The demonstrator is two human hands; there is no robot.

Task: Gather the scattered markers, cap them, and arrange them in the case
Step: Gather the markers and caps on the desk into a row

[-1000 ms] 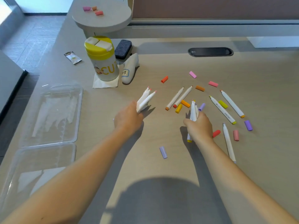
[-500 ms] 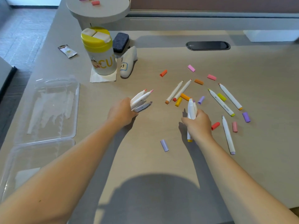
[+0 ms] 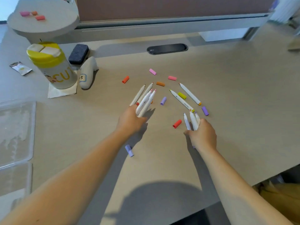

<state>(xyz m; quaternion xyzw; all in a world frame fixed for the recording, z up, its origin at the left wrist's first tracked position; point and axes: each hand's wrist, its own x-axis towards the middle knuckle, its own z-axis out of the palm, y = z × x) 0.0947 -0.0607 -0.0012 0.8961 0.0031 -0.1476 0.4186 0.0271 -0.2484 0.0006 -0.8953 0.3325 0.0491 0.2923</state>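
Observation:
My left hand (image 3: 130, 120) grips a bundle of white uncapped markers (image 3: 146, 102), tips pointing away, right over two more markers (image 3: 141, 95) lying on the desk. My right hand (image 3: 203, 135) grips another bundle of white markers (image 3: 192, 120) near the right of the scatter. Two loose markers (image 3: 189, 93) lie ahead of it. Coloured caps are scattered around: red (image 3: 177, 123), purple (image 3: 129, 150), purple (image 3: 205, 110), yellow-green (image 3: 182, 95), orange (image 3: 160, 83), pink (image 3: 172, 78). The clear plastic case (image 3: 17, 132) lies open at the left edge.
A yellow-lidded canister (image 3: 53, 65) stands on a napkin at the back left, beside a white handheld object (image 3: 88, 73) and a dark eraser (image 3: 78, 54). A small packet (image 3: 21, 68) lies further left. A round shelf (image 3: 43, 21) holds more caps. A cable slot (image 3: 167, 49) is behind.
My left hand carried its markers right, over the two lying markers. My right hand moved right and picked up the purple-ended marker that lay there.

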